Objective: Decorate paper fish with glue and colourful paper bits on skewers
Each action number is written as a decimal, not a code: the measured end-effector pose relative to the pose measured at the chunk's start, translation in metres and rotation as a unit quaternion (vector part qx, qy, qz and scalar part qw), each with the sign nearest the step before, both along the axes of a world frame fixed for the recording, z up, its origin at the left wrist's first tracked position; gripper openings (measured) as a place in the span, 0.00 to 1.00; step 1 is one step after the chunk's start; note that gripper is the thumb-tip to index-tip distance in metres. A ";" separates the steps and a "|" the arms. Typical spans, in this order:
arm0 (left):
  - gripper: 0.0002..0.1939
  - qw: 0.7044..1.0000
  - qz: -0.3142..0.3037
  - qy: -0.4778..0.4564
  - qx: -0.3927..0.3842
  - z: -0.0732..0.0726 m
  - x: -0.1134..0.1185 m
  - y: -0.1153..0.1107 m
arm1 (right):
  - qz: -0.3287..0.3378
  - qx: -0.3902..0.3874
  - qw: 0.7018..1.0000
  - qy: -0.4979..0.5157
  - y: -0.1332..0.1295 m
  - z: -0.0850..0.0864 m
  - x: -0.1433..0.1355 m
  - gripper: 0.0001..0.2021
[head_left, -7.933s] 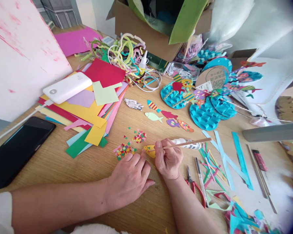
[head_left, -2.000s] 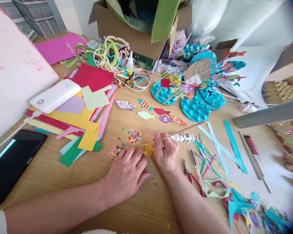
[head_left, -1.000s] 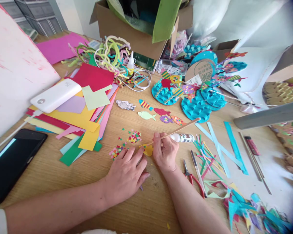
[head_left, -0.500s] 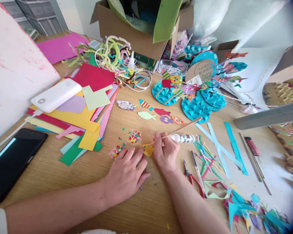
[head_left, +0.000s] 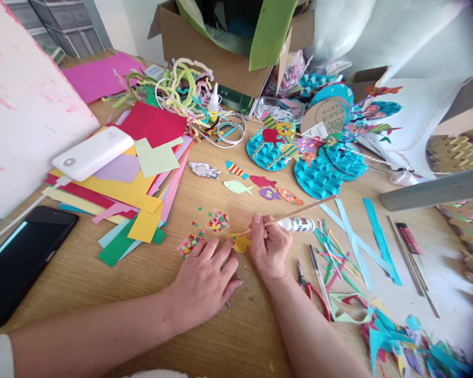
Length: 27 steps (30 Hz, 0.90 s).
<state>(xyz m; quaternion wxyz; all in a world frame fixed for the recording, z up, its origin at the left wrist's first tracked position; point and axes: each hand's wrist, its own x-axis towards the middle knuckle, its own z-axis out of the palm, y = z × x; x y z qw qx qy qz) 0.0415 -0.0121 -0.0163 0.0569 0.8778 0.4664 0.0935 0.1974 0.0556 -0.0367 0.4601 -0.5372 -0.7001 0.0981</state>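
My right hand [head_left: 270, 248] is closed around a thin wooden stick [head_left: 307, 209], its tip on a small yellow paper fish [head_left: 242, 243]. My left hand [head_left: 207, 278] lies flat with fingers spread, fingertips at the fish's left side and partly covering it. Just above those fingers are a heap of round paper dots [head_left: 189, 244] and a pile of tiny coloured paper triangles [head_left: 218, 220]. Behind my right hand lies a white bottle [head_left: 301, 224], partly hidden. Farther back, several decorated paper fish [head_left: 262, 181] rest on the table.
Coloured paper sheets [head_left: 153, 123], a white power bank [head_left: 93, 152] and a phone [head_left: 23, 262] lie left. Red-handled pliers [head_left: 309, 289], paper strips [head_left: 349, 233] and scraps [head_left: 398, 336] lie right. Blue egg-carton pieces [head_left: 317, 173] and a cardboard box [head_left: 208, 58] stand behind.
The stick's rear end has swung lower and to the right, with my right hand shifting slightly. My left hand stays in place by the yellow fish.
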 end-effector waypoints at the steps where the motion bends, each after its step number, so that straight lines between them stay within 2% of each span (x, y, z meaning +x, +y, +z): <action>1: 0.17 1.000 0.000 -0.001 -0.001 0.000 0.000 0.000 | 0.000 0.006 1.000 0.003 0.000 0.001 0.000 0.17; 7: 0.17 1.000 0.002 0.001 -0.003 0.000 0.000 0.000 | 0.007 0.003 1.000 0.020 -0.002 0.000 0.001 0.17; 16: 0.17 1.000 -0.007 0.011 0.007 0.003 0.000 -0.002 | 0.069 -0.001 0.997 0.016 -0.003 0.002 0.000 0.11; 22: 0.20 1.000 -0.005 0.015 0.011 0.001 0.000 -0.004 | 0.111 0.024 0.992 0.050 -0.003 0.001 0.002 0.14; 27: 0.19 1.000 -0.008 0.016 0.018 0.001 0.000 -0.003 | 0.099 0.030 0.995 0.014 -0.004 0.001 0.003 0.15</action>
